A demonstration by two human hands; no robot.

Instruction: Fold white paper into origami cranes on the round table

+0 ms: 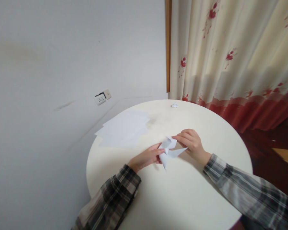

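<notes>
A folded white paper (pixel 167 150) with several pointed flaps is held above the middle of the round table. My left hand (pixel 151 156) pinches its left side, thumb on top and fingers underneath. On the other side, my right hand (pixel 190 142) has its thumb and fingertips closed on the upper right flap. One long point of the paper reaches right toward my right palm, and another points down toward the table's near side.
Loose white sheets (pixel 124 127) lie overlapping at the table's back left. A small crumpled or folded white paper (pixel 174 105) sits near the far edge of the white table (pixel 177 198). Behind are a wall with a socket (pixel 100 99) and a flowered curtain (pixel 230 64).
</notes>
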